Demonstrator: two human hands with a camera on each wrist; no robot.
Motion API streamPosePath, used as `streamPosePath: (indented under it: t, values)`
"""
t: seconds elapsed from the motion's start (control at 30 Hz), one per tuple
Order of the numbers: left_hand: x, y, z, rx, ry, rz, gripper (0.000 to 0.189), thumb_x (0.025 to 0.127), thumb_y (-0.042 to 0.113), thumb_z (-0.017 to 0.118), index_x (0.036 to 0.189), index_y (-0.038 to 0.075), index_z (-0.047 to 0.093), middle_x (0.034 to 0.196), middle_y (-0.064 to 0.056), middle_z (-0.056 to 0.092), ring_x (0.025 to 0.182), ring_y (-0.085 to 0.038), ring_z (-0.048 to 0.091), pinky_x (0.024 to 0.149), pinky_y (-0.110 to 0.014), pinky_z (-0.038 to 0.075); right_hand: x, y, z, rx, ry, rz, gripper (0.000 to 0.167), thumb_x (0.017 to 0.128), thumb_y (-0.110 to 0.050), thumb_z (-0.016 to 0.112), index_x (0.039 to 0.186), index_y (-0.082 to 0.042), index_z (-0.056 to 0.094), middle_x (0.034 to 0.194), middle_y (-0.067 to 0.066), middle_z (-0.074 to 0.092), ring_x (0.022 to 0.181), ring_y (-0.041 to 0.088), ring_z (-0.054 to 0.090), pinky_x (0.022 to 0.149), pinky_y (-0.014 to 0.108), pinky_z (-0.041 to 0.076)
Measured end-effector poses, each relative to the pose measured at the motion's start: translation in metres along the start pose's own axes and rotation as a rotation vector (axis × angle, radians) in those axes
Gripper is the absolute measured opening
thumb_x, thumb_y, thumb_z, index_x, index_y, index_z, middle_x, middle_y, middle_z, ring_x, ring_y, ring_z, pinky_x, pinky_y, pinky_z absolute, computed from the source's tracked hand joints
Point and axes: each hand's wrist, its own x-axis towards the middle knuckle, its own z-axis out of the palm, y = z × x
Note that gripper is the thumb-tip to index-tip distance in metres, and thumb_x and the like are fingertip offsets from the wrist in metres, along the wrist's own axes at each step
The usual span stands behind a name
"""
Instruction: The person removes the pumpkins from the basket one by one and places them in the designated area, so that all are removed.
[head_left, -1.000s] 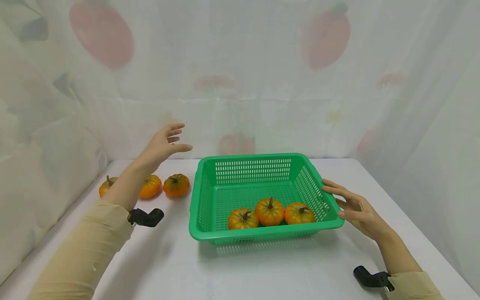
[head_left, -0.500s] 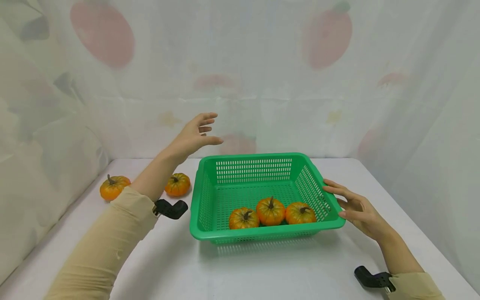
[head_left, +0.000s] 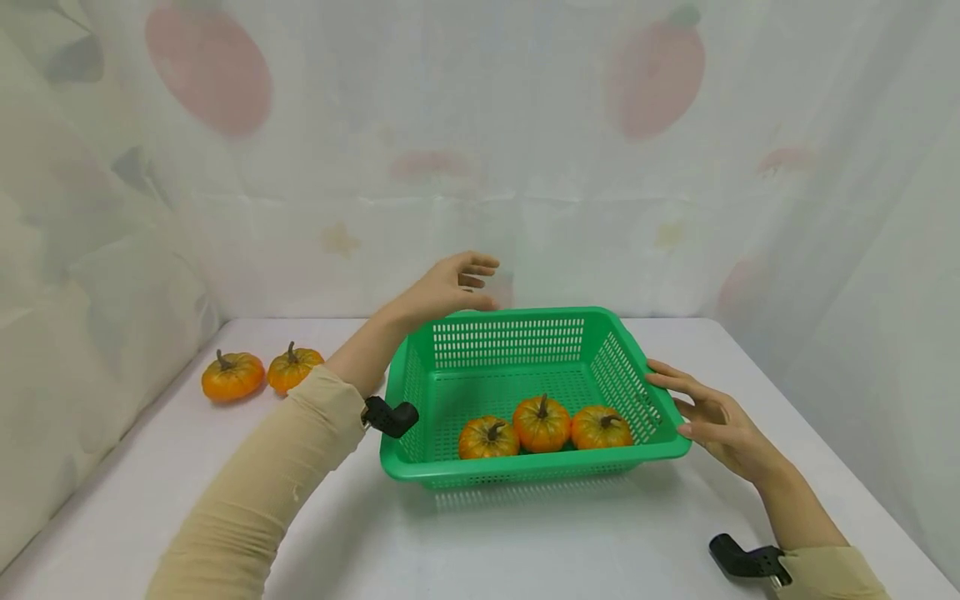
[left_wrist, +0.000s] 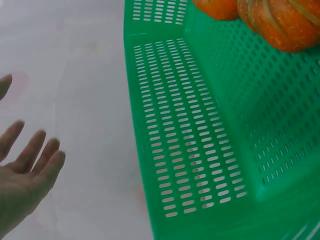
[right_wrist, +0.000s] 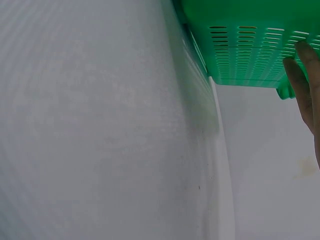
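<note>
Inside the green basket on the desk three pumpkins already lie, while two other pumpkins remain outside, leftward, the left hand empty, fingers relaxed near its far side, the right hand touching its right rim with loosely extended fingers.

For the basket we note smooth plastic, faintly glossy along the rim, and for the pumpkins ribbed rinds with a low sheen. We distinguish the sleeves as matt, wrinkled cloth and the wrist devices as smooth black plastic. The curtain we read as thin, creased sheeting, and the tabletop as smooth and matt
</note>
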Motion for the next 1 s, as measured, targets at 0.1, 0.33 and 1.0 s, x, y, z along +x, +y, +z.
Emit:
streamPosePath:
  t: [0.1, 0.33, 1.0]
  values:
    - [0.004, -0.005, 0.007, 0.016, -0.122, -0.009, 0.062, 0.088, 0.023, 0.073, 0.144, 0.018, 0.047, 0.15, -0.008, 0.049, 0.139, -0.031, 0.047, 0.113, -0.046, 0.044, 0.0, 0.0, -0.001, 0.003, -0.001, -0.001, 0.062, 0.085, 0.02, 0.033, 0.146, 0.018, 0.025, 0.167, 0.015, 0.01, 0.152, 0.009, 0.025, 0.112, 0.019, 0.041]
    - [0.015, -0.02, 0.017, -0.065, -0.375, -0.092, 0.052, 0.091, 0.019, 0.069, 0.139, 0.016, 0.05, 0.147, -0.009, 0.051, 0.138, -0.03, 0.049, 0.114, -0.045, 0.044, 0.0, 0.0, 0.0, -0.008, 0.002, -0.004, 0.062, 0.085, 0.019, 0.034, 0.146, 0.018, 0.025, 0.167, 0.016, 0.009, 0.153, 0.01, 0.022, 0.114, 0.017, 0.037]
    - [0.024, -0.045, 0.045, 0.006, -0.965, -0.493, 0.054, 0.091, 0.007, 0.068, 0.141, 0.011, 0.05, 0.148, -0.017, 0.044, 0.121, -0.019, 0.057, 0.111, -0.048, 0.046, -0.001, -0.001, -0.001, -0.001, -0.004, 0.001, 0.063, 0.086, 0.019, 0.034, 0.148, 0.015, 0.025, 0.167, 0.014, 0.01, 0.151, 0.01, 0.026, 0.113, 0.02, 0.041]
